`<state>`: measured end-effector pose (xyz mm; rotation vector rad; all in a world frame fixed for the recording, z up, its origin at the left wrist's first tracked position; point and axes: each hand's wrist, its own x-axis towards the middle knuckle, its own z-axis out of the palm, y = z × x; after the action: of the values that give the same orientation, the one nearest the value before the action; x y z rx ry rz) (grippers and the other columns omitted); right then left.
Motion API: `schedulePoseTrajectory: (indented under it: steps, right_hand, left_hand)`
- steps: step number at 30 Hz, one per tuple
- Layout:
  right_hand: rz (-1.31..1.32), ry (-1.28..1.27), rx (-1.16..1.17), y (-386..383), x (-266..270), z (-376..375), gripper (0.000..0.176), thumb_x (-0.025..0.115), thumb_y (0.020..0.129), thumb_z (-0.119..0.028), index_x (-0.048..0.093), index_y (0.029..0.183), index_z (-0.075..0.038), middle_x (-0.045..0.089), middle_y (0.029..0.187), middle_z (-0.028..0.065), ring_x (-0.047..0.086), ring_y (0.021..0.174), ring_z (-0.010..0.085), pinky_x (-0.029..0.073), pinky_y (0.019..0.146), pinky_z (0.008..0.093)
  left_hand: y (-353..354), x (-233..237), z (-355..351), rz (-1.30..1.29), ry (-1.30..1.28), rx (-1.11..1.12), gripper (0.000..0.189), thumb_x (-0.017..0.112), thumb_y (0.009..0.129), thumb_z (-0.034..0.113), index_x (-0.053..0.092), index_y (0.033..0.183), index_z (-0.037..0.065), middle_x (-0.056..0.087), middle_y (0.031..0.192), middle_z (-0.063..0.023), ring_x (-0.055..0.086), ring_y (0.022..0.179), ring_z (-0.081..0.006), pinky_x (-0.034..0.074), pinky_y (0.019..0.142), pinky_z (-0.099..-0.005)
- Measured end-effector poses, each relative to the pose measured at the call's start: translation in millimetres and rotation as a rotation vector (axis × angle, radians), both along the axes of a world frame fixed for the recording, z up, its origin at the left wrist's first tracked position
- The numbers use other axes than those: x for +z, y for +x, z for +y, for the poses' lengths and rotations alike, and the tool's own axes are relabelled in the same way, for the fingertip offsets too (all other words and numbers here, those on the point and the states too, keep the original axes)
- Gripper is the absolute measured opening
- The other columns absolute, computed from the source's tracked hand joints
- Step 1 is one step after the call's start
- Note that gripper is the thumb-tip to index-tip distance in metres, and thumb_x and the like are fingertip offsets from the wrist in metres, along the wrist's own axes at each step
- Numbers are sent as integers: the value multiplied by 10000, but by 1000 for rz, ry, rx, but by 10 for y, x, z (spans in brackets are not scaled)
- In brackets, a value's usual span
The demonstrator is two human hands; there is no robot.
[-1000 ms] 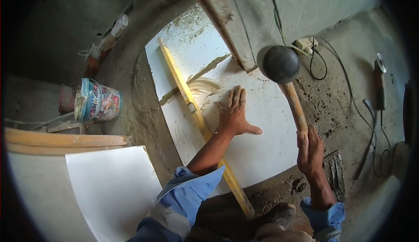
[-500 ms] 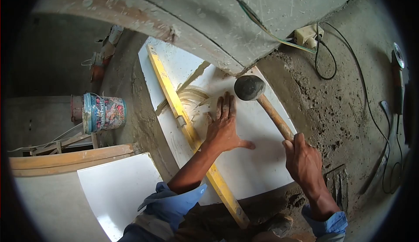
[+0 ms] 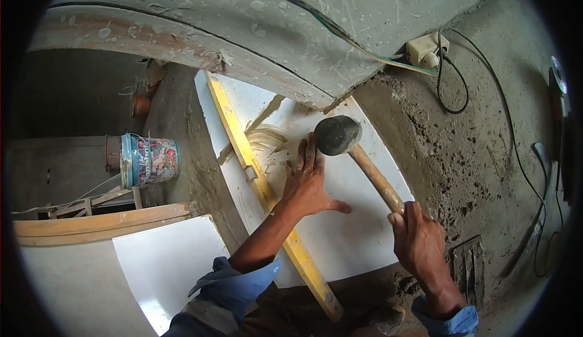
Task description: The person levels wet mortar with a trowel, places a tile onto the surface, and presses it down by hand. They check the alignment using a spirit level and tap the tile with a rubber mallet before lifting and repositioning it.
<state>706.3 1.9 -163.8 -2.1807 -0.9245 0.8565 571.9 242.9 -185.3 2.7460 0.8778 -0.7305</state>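
Observation:
My left hand [image 3: 308, 185] lies flat with fingers spread on a large white tile [image 3: 358, 234], holding nothing. My right hand [image 3: 419, 243] is wrapped round the wooden handle of a mallet [image 3: 338, 135]. The mallet's black head is over the tile, close to my left fingertips and partly covering them from view; whether it touches the tile I cannot tell. A yellow spirit level [image 3: 267, 194] lies slantwise across the tile, left of my left hand and beneath that forearm. Brownish smears mark the tile beyond my left hand.
A paint-stained bucket [image 3: 149, 158] stands at the left. Another white tile [image 3: 170, 264] lies at the lower left. At the right are a socket box [image 3: 427, 51] with a black cable, rough mortar and a notched metal tool [image 3: 470, 270]. A wall corner overhangs the tile's far edge.
The mallet and my right hand have moved slightly left and downward in the view, bringing the head nearer my left fingertips. The camera view has shifted a little. My left hand stays on the tile.

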Motion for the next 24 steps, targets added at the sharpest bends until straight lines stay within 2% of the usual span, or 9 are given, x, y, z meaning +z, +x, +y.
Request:
schedulePoseTrajectory:
  steps: [2,6,7,8,11,13,16,18,24]
  right_hand:
    - [175,-3,-4,-19,42,-22,287,589,998,-302,533,990,-21,624,691,227,632,623,451,476,560,510]
    - [312,126,-95,-50,-4,-264,350,514,1042,-339,566,981,2,567,604,195,608,539,356,462,523,452]
    - [292,179,-139,-78,-73,-353,389,472,1062,-359,544,917,-5,523,576,121,547,496,229,415,459,388]
    - [294,174,-134,-68,-123,-449,389,472,1062,-359,544,917,-5,523,576,121,547,496,229,415,459,388]
    - [327,291,-355,-37,-187,-692,358,413,1081,-328,472,861,-52,431,618,-8,395,519,80,316,423,295]
    - [261,272,-382,33,-233,-854,384,389,1083,-373,486,899,-52,420,623,-15,391,509,69,324,441,265]
    - [196,271,-380,100,-119,-864,426,373,1086,-429,499,919,-57,414,625,-21,372,487,63,320,440,255]
    - [217,322,-343,74,-174,-869,382,392,1080,-343,446,879,-23,396,608,37,375,521,98,297,463,317]
    - [144,240,-171,-2,-68,-633,382,423,1079,-297,583,1060,50,491,618,93,487,499,145,375,466,347]
  left_hand:
    - [-14,-8,0,3,-15,18,1663,824,388,803,35,1554,-82,40,1630,-307,96,1508,-485,301,1065,-756]
    - [-46,-11,11,-64,2,-14,1598,817,448,796,68,1554,-81,70,1631,-300,119,1507,-478,319,1069,-737]
    - [-42,-28,44,-87,23,-24,1566,808,481,793,73,1555,-79,76,1632,-296,129,1506,-476,318,1073,-730]
    - [-42,-51,84,-113,44,-32,1535,800,514,790,79,1556,-77,82,1634,-293,140,1505,-473,318,1077,-724]
    - [-41,-174,221,-184,48,82,1514,768,557,809,52,1561,-71,68,1639,-287,122,1508,-473,222,1144,-683]
    - [19,-246,339,-275,-3,270,1567,748,532,848,3,1562,-68,31,1641,-291,53,1524,-450,94,1202,-627]
    - [14,-450,519,-401,49,306,1605,753,497,860,-10,1564,-65,0,1642,-292,-15,1537,-416,37,1207,-618]
    - [24,-487,652,-377,72,327,1617,743,485,875,-11,1565,-62,-10,1646,-284,-44,1539,-404,17,1206,-618]
    - [100,-488,968,-321,111,337,1603,687,503,919,-22,1572,-41,-7,1662,-239,-60,1546,-373,-9,1193,-637]
